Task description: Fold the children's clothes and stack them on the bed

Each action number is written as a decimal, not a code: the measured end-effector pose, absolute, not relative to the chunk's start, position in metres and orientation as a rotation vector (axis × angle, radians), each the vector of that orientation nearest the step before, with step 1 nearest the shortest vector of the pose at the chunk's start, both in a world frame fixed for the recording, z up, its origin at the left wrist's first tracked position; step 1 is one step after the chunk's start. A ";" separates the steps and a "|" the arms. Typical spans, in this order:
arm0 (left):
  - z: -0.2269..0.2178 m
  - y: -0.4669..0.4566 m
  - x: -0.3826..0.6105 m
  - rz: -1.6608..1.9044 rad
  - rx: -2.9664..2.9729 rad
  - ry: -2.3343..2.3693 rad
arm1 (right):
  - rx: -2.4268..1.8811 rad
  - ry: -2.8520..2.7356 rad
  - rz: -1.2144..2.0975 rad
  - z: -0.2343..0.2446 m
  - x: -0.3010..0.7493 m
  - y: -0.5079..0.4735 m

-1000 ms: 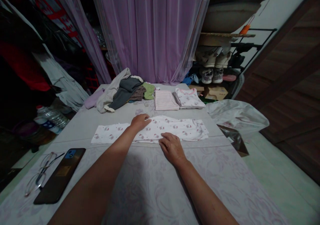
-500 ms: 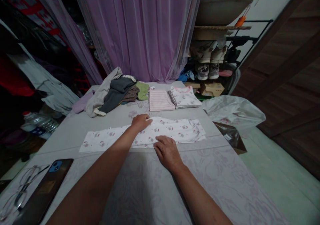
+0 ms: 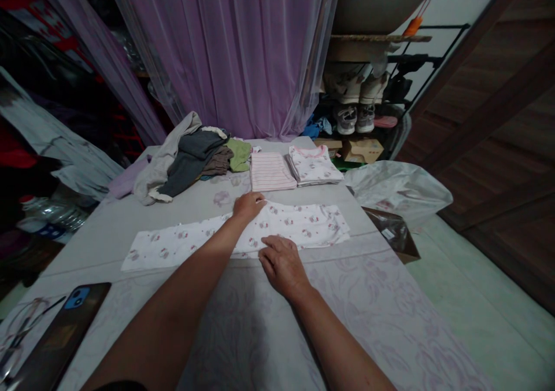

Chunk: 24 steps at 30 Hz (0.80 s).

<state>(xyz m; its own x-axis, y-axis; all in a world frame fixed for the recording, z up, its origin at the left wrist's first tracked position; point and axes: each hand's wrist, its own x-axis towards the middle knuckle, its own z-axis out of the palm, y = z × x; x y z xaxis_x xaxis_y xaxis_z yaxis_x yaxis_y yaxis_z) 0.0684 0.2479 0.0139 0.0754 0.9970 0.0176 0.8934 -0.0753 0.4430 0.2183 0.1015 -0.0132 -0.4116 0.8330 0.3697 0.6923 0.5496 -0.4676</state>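
Observation:
A white pair of pants with a small repeated cartoon print (image 3: 312,223) lies folded lengthwise in a long strip across the bed-like surface (image 3: 364,310). My left hand (image 3: 248,207) reaches over the strip to its far edge, around the middle, with the fingers closed on the cloth there. Closer to me, my right hand (image 3: 284,264) rests at the near edge, its slightly bent fingers lying on the cloth and the thumb apart. The left forearm covers part of the strip's near side.
Behind the strip are a folded pink striped garment (image 3: 272,172) and a folded printed top (image 3: 315,165). A loose clothes heap (image 3: 195,157) lies at the back left. A phone (image 3: 65,333) and glasses (image 3: 21,333) lie front left. A plastic bag (image 3: 399,188) sits beyond the right edge.
The view has shifted slightly, so everything sits a little further left. Both hands stay at about the same places on the pants.

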 end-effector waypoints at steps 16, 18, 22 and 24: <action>-0.023 0.125 0.003 0.211 2.671 1.487 | -1.203 -2.175 0.302 -0.016 0.242 0.099; -0.024 0.124 -0.003 0.214 2.685 1.516 | -1.252 -2.155 0.264 -0.016 0.263 0.099; -0.026 0.113 -0.020 0.196 2.713 1.510 | -1.477 -2.093 0.071 -0.019 0.312 0.100; -0.026 0.104 -0.029 0.186 2.723 1.499 | -1.559 -2.058 -0.016 -0.021 0.329 0.100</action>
